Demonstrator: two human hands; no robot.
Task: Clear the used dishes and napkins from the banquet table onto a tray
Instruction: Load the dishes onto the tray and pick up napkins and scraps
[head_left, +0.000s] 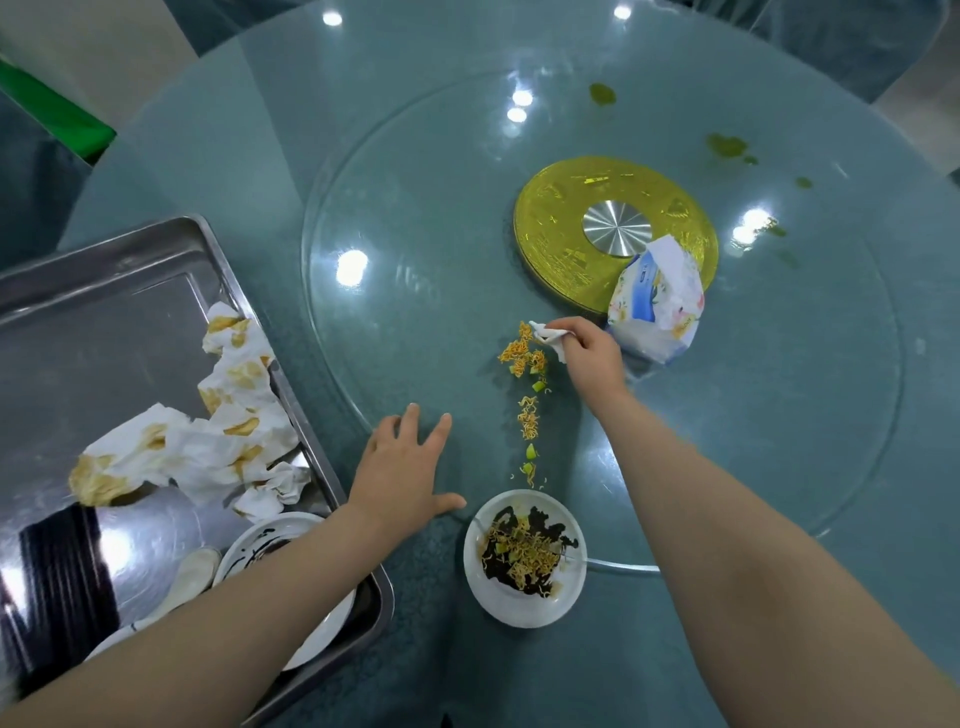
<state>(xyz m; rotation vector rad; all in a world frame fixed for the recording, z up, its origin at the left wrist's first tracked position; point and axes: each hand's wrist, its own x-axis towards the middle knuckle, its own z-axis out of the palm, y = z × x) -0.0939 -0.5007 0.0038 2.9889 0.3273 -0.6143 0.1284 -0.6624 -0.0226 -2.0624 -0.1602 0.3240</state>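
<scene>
Head view shows the right hand (589, 351) pinching a napkin (548, 335) against spilled noodles (524, 356) on the glass turntable (415, 291); the left hand (402, 467) lies flat, fingers spread. Sweeping the scraps gently toward the plate (524, 558) probably works best, before loading the tray (130, 270).

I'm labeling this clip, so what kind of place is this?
Probably a restaurant banquet room: a round table with a glass lazy Susan on a gold hub, and a steel tray holding stained napkins.
</scene>
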